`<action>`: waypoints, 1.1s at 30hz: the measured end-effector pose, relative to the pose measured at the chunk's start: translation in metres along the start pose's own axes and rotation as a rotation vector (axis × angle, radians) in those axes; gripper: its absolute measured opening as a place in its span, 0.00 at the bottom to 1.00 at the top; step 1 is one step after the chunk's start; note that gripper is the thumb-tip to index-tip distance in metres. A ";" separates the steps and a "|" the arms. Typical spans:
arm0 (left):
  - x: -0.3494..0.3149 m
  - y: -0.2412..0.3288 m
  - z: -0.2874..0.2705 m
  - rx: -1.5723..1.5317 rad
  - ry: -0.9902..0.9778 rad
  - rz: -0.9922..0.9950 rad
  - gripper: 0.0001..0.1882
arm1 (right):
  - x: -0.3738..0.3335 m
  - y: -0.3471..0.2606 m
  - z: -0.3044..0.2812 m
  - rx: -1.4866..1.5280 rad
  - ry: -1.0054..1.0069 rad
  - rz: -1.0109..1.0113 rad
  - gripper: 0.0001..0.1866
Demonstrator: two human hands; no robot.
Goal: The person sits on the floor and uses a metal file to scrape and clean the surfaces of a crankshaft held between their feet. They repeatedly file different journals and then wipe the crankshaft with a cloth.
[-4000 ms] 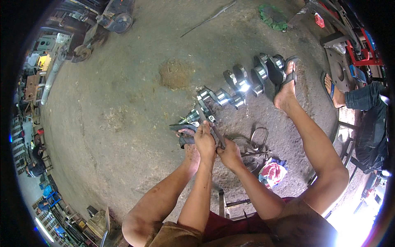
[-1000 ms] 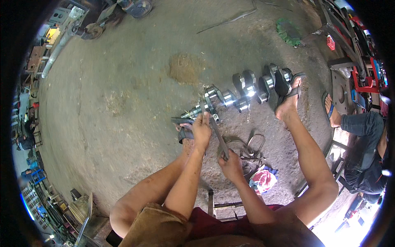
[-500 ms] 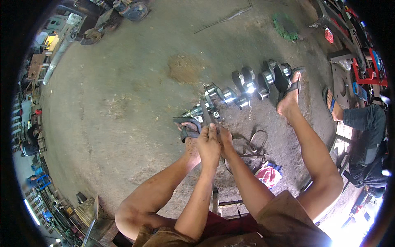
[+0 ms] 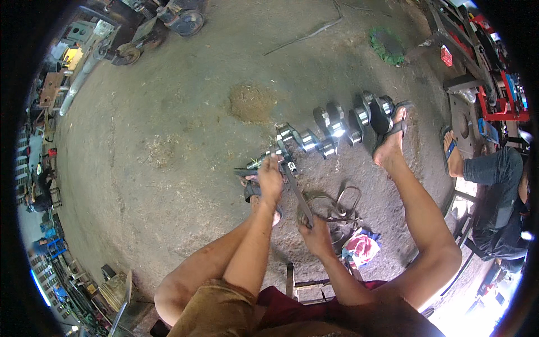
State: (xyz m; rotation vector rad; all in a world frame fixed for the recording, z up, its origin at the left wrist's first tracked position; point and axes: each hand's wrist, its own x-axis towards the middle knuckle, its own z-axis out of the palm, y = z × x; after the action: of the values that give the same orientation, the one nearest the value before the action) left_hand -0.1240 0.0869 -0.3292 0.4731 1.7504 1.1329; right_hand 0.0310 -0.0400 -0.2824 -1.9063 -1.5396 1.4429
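Note:
A long crankshaft (image 4: 307,140) with shiny journals lies slantwise on the floor between my feet. A flat grey-brown strip (image 4: 299,196), like a sanding belt, passes round its near left end. My right hand (image 4: 318,237) is closed on the strip's lower end, back toward my lap. Close beside the crankshaft's left end, my left hand (image 4: 270,181) is closed on the strip's other end, largely hidden by the fingers. My sandalled left foot (image 4: 254,191) is by that end; my right foot (image 4: 392,140) rests against the far right end.
Loose strips (image 4: 349,203) and a crumpled pink-and-white cloth (image 4: 361,248) lie right of my right hand. Another person's sandalled foot (image 4: 453,154) is at the right, below a red rack (image 4: 499,109). Metal parts (image 4: 182,19) stand at the back left.
My hands have drawn apart: the right pulled back toward my lap, the left shifted slightly left and forward toward the crankshaft. More of the strip now shows between the crankshaft and my right hand.

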 end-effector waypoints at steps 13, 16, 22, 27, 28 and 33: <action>-0.078 0.043 0.013 0.278 -0.049 0.095 0.18 | 0.107 0.017 0.059 0.374 0.025 0.000 0.15; -0.062 0.026 0.020 0.459 -0.018 0.123 0.19 | 0.077 0.010 0.042 0.217 0.042 -0.007 0.14; -0.036 0.057 0.033 0.293 0.016 0.397 0.19 | 0.000 -0.016 -0.034 0.029 -0.167 0.040 0.16; -0.164 0.030 0.055 0.515 -0.529 0.528 0.20 | -0.070 -0.008 -0.131 -0.131 -0.248 0.071 0.21; -0.189 0.019 0.050 0.544 -0.649 0.455 0.20 | -0.083 -0.002 -0.158 -0.035 -0.277 0.020 0.21; -0.265 -0.028 0.023 0.538 -0.749 0.390 0.22 | -0.125 0.026 -0.220 -0.319 -0.374 -0.085 0.18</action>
State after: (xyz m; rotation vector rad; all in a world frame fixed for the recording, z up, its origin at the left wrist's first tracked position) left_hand 0.0234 -0.1086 -0.2204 1.4130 1.2835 0.5767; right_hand 0.2369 -0.0828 -0.1387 -1.7740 -2.1053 1.6692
